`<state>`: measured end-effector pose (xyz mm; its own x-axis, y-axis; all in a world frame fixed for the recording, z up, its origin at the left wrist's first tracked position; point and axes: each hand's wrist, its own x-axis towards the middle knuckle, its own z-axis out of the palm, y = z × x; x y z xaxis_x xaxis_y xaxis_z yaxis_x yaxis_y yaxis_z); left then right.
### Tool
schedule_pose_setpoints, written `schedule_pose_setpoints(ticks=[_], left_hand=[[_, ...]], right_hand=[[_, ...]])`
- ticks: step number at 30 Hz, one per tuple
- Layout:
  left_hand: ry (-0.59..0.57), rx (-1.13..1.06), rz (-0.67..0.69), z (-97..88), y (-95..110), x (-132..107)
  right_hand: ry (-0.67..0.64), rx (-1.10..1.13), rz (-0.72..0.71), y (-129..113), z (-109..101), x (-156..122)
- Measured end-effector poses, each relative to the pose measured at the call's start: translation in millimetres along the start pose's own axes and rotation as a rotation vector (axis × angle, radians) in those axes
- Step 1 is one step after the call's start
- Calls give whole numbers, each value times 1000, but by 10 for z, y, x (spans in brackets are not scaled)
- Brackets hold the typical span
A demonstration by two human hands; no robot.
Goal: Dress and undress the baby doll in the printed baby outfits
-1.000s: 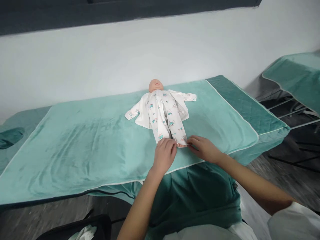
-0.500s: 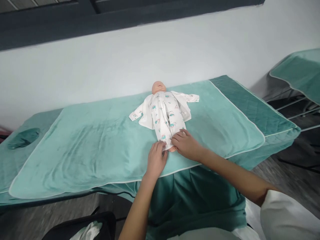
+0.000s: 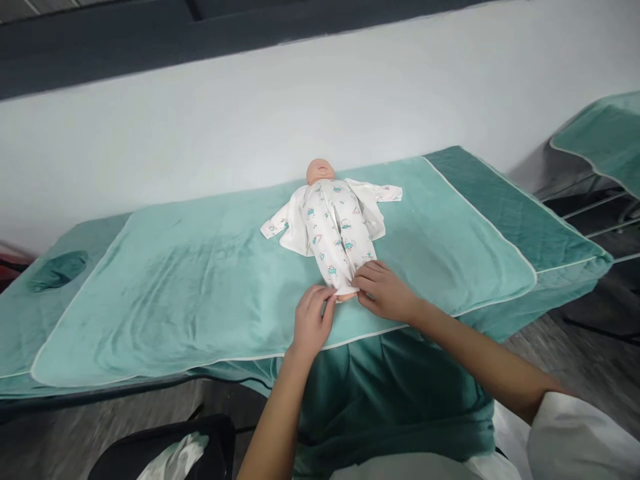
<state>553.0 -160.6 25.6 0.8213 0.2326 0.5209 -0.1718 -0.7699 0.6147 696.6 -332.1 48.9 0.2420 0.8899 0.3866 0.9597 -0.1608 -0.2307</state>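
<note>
A baby doll (image 3: pixel 320 171) lies on its back on a light green sheet, head toward the wall. White printed baby pants (image 3: pixel 334 230) cover it from the chest down to the feet. Under them a white printed baby jacket (image 3: pixel 299 227) is spread open, its sleeves out to both sides. My left hand (image 3: pixel 314 317) pinches the left edge of the pants' hem near the feet. My right hand (image 3: pixel 383 288) has its fingers closed on the other side of the same hem. Part of a foot (image 3: pixel 347 297) shows below the hem, between my hands.
The light green sheet (image 3: pixel 225 267) covers a massage bed (image 3: pixel 505 200) with a face hole (image 3: pixel 59 270) at the left end. Behind stands a white wall (image 3: pixel 200 127). A black chair (image 3: pixel 210 440) holding a crumpled cloth (image 3: pixel 175 460) is at lower left; another covered bed (image 3: pixel 605 143) is at right.
My hands have drawn the hem of the pants taut across the feet, and it now forms a straight edge. The view has shifted slightly.
</note>
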Motion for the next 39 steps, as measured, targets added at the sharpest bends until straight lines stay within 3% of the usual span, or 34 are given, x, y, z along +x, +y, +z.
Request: schedule_pose_setpoints(ticks=[4, 6, 9, 12, 14, 18, 21, 26, 31, 34, 37, 39], left_hand=[[-15, 36, 9, -3, -202, -203], [8, 43, -25, 1, -326, -170], [62, 159, -66, 17, -533, 79], [2, 343, -81, 76, -732, 448], [-74, 439, -83, 137, -838, 678], [-210, 513, -23, 242, -994, 980], [-232, 500, 11, 264, -1079, 1060], [-158, 520, -7, 221, -1092, 972], [-100, 454, 3, 156, -1006, 799], [-123, 414, -10, 137, -977, 764], [-111, 323, -38, 136, -977, 766], [-29, 285, -96, 142, -1000, 768]], right_hand=[[-53, 90, -64, 102, -60, -58], [29, 260, 0, 291, -46, -36], [261, 480, 353, 720, 32, 64], [362, 344, 772, 1159, 143, 211], [362, 241, 877, 1375, 208, 307], [347, 205, 932, 1616, 289, 483], [346, 246, 996, 1722, 308, 604], [345, 408, 955, 1808, 314, 649], [534, 605, 889, 1830, 290, 480], [595, 712, 853, 1825, 284, 420], [596, 867, 806, 1782, 297, 434], [557, 935, 815, 1754, 302, 471]])
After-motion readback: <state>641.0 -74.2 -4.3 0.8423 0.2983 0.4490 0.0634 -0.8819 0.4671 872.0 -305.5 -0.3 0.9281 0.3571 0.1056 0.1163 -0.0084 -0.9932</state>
